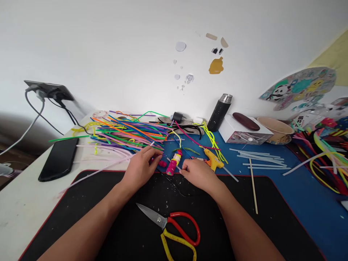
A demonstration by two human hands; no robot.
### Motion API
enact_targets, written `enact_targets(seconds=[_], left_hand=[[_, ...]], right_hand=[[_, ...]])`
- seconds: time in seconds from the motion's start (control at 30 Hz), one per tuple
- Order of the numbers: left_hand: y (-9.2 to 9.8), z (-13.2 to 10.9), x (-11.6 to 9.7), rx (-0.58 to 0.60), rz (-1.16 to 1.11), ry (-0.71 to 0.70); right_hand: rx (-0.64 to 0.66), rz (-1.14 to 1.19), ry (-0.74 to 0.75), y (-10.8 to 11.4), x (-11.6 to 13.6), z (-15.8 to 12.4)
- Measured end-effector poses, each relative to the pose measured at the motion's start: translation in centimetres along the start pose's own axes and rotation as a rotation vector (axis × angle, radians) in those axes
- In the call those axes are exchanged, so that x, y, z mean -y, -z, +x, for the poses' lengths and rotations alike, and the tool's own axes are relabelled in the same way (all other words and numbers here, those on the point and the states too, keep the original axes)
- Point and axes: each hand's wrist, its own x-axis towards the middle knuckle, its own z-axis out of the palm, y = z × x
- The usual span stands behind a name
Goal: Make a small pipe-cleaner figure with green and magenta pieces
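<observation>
Between my hands lies a small pipe-cleaner figure point(174, 163), magenta at the bottom with white and yellow bands above and a pale yellow stem rising from its top. My left hand point(143, 165) is closed in a pinch left of it; what the fingertips hold is too small to make out. A small magenta coil point(162, 164) sits beside those fingertips. My right hand point(199, 174) is curled to the figure's right, its fingertips pinching the end of a thin pale strip point(178, 167) that runs behind the figure. Nearer me, scissors point(163, 221) with red and yellow handles lie spread on the black mat point(122, 224).
A heap of coloured pipe cleaners point(130, 132) lies behind my left hand. A yellow glue gun point(213, 159) is just beyond my right hand. Glue sticks point(261, 157), a wooden stick point(253, 188), a black flask point(220, 112) and a white box point(241, 132) stand or lie right. A phone point(59, 159) lies left.
</observation>
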Motion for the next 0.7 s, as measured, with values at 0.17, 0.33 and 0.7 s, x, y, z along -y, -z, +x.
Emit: enact_targets(seconds=[0.17,0.33,0.7], left_hand=[[-0.6,-0.5,-2.3,0.126,-0.066,-0.32],[-1.1,-0.6,-2.9,0.374,-0.013,-0.42],[-1.5,-0.6,-2.3,0.363,0.098,-0.305]], right_hand=[[-0.017,0.043,0.023,0.1,-0.1,0.1],[-0.013,0.116,0.06,0.2,0.1,-0.2],[0.002,0.316,0.065,1.1,0.5,-0.8]])
